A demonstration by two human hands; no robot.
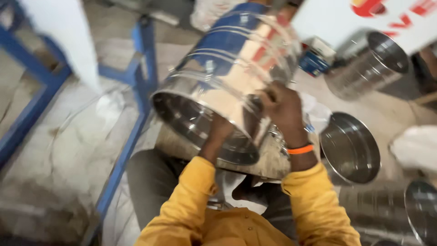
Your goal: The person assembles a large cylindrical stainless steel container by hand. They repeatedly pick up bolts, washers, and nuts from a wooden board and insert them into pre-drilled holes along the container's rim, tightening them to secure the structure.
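Note:
A large shiny steel drum (227, 59) lies tilted on its side over my lap, its open end facing me. My left hand (218, 132) reaches into the open mouth and is partly hidden inside the rim, so its grip cannot be seen. My right hand (282, 107) presses on the outside wall near the rim, fingers curled against the metal. An orange band (300, 149) circles my right wrist. Both sleeves are yellow.
A blue metal frame (132, 105) stands to the left on a dusty floor. More steel drums lie at the right (350, 148) and far right (368, 64). A small blue box (314, 59) and white bags (416, 146) sit nearby.

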